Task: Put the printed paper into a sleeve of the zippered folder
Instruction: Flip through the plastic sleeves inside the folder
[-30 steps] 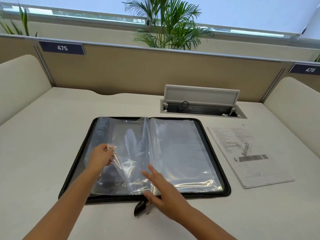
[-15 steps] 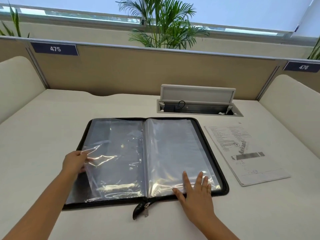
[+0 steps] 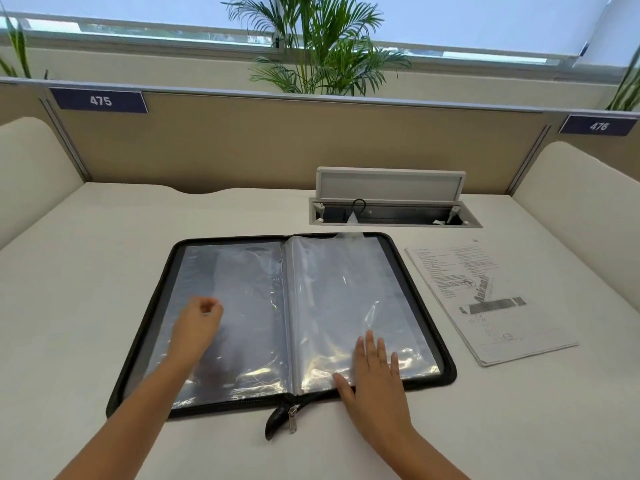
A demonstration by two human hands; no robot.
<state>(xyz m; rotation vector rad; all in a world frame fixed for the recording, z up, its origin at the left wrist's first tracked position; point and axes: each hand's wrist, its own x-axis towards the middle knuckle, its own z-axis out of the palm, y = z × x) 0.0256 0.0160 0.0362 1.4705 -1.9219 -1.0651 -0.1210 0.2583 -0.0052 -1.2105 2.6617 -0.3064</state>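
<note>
The black zippered folder [image 3: 446, 358] lies open on the desk, its clear plastic sleeves [image 3: 346, 299] spread flat on both sides of the spine. My left hand [image 3: 197, 327] hovers over the left-hand sleeves with the fingers curled loosely and nothing in them. My right hand [image 3: 374, 372] rests flat, fingers apart, on the bottom edge of the right-hand sleeves. The printed paper [image 3: 485, 299] lies on the desk just right of the folder, apart from both hands. The zipper pull [image 3: 292, 419] hangs off the folder's near edge.
An open cable box [image 3: 391, 202] with a raised lid is sunk into the desk behind the folder. Beige partition walls [image 3: 277, 143] close the desk at the back and sides. A palm plant [image 3: 318, 46] stands beyond the partition.
The sleeve my left hand was turning has dropped flat on the left side. That hand has let it go and moved right, over the left page. My right hand barely moved.
</note>
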